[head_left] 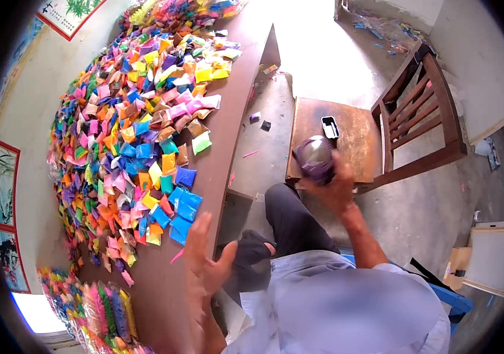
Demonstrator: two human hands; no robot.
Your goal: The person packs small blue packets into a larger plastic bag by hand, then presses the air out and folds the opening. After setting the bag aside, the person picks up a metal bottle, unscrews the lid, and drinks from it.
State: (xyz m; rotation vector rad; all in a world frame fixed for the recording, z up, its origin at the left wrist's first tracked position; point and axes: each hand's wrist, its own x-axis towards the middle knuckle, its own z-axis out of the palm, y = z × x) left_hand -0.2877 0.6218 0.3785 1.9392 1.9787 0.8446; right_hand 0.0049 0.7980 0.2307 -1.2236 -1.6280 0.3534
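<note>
My right hand [337, 186] is wrapped round a dark, rounded object with a shiny top [315, 156], held over the seat of a wooden chair [352, 118]. A small black-and-white case [330, 127] lies on that seat, just beyond the object. My left hand [203, 253] is raised at the near edge of the brown table [228, 76], its fingers spread and slightly blurred, with nothing in it. Closest to it are blue packets [186, 206] at the edge of a large heap of small colourful packets [128, 147].
Bundled bags of colourful packets [99, 312] sit at the lower left, and more bags [175, 12] at the far end of the table. The chair's slatted back [420, 112] rises at the right. Small scraps [255, 117] and plastic litter [381, 32] lie on the floor.
</note>
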